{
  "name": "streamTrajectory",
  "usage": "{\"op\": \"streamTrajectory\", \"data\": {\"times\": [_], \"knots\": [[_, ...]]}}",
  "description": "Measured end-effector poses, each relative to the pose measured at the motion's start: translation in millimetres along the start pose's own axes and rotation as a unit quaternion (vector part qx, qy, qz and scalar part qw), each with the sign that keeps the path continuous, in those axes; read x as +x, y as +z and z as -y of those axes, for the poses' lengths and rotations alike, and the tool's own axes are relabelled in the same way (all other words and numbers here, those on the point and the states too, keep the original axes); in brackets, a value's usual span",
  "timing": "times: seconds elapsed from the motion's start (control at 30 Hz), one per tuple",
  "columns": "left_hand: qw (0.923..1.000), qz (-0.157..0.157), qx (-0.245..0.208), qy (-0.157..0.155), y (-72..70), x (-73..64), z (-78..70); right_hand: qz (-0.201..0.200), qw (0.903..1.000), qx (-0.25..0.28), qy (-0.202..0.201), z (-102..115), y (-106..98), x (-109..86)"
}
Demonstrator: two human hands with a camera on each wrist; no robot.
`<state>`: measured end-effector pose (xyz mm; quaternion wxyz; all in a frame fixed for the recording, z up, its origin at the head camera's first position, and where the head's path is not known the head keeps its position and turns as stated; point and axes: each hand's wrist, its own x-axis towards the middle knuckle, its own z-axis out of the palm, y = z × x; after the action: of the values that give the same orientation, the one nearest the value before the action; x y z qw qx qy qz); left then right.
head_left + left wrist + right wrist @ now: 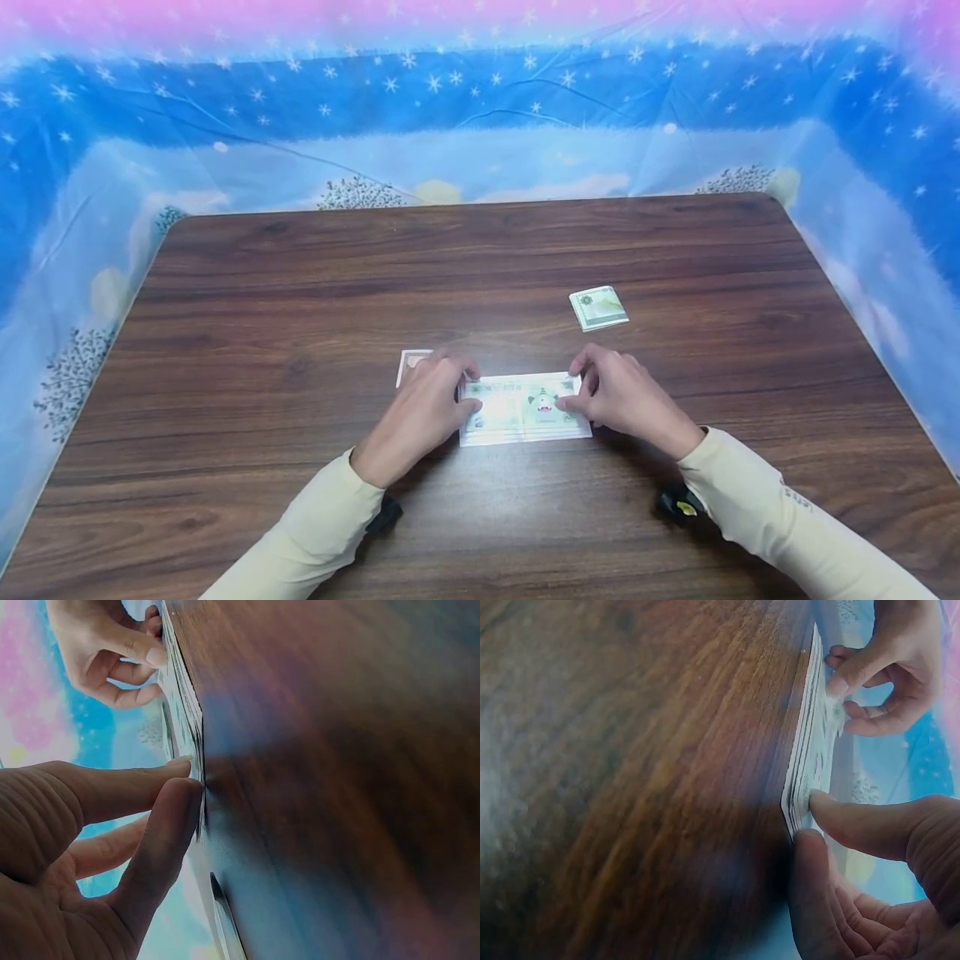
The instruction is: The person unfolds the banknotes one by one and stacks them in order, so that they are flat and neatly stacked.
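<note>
A small stack of pale green banknotes (pixel 522 421) lies on the table, its layered edges showing in the right wrist view. My left hand (pixel 426 398) holds the stack's left end, thumb on the top note and index finger at the far edge. At the opposite end, my right hand (pixel 626 396) grips the notes in much the same way, as the thumb and finger (pixel 815 862) at the corner show. Glare washes out part of the print. Partly hidden behind the left hand is a white-bordered, pinkish paper (pixel 406 367).
Beyond the right hand lies a folded green banknote bundle (pixel 598 308). The brown wooden table (pixel 315 283) has a far edge against a blue snowflake-patterned cloth (pixel 480 92), which also hangs along both sides. Dark devices sit beneath both wrists.
</note>
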<state>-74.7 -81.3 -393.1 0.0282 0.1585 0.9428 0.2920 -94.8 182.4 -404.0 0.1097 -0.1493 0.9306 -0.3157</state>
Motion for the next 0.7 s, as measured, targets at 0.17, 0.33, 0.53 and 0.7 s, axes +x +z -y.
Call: {"op": "streamTrajectory", "data": {"times": [0.17, 0.33, 0.53, 0.7], "knots": [[1.0000, 0.004, 0.005, -0.002, -1.5, -0.8, -2.2, -0.013, 0.9999, -0.006, -0.004, 1, -2, 0.3], [0.9996, -0.011, -0.023, 0.013, -4.4, -0.5, -3.1, -0.029, 0.9987, 0.039, 0.012, -2, -13, 3.8], [0.9962, 0.000, -0.085, -0.017, -10.2, -2.0, -1.9, -0.071, 0.9926, 0.085, 0.050, -18, -32, 14.0], [0.9922, 0.010, -0.118, -0.036, -13.8, -3.1, 0.7, -0.091, 0.9900, 0.080, 0.072, -32, -45, 23.8]]}}
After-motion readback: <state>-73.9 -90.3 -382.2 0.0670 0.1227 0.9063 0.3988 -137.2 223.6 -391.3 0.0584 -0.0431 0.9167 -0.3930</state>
